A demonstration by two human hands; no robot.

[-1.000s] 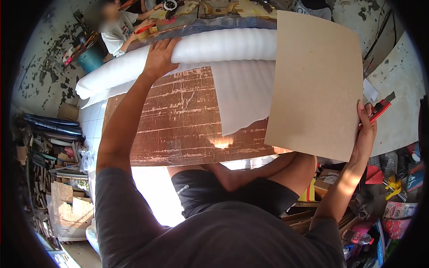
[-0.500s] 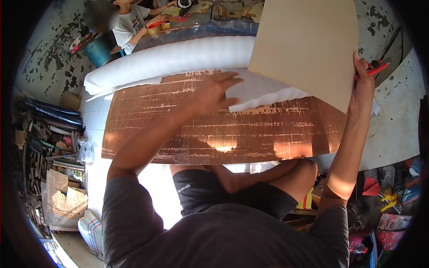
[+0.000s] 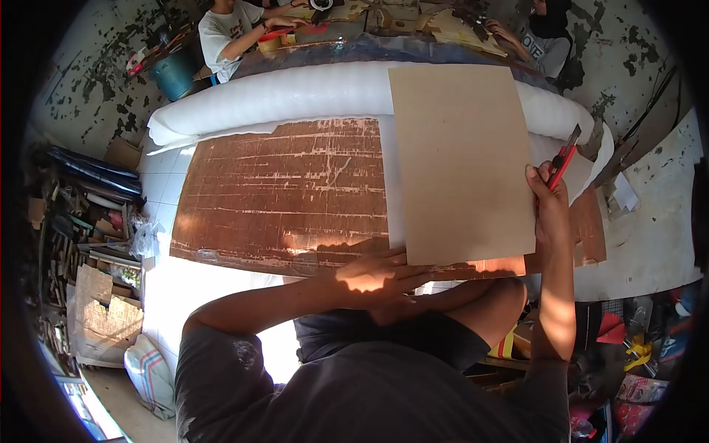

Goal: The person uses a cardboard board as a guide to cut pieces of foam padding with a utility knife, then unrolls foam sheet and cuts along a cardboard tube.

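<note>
Board (image 3: 464, 162) lowered, scarred tabletop (image 3: 281, 192), peeling wall (image 3: 100, 88), right grip (image 3: 551, 207) round cutter (image 3: 564, 159), left grip (image 3: 375, 279) seemingly released

Between one and two o'clock, near the top edge, a grey shirt (image 3: 545, 60) carries dark capital letters (image 3: 533, 49) that read "OVE"; whether another letter stands before the O cannot be told. At eleven o'clock, also close to the top, a white T-shirt (image 3: 218, 37) bears a dark print on its chest, too small and blurred to read. At four o'clock, low in the clutter, red-and-pink packets (image 3: 639, 390) show printing, but it is too small to make out
</note>
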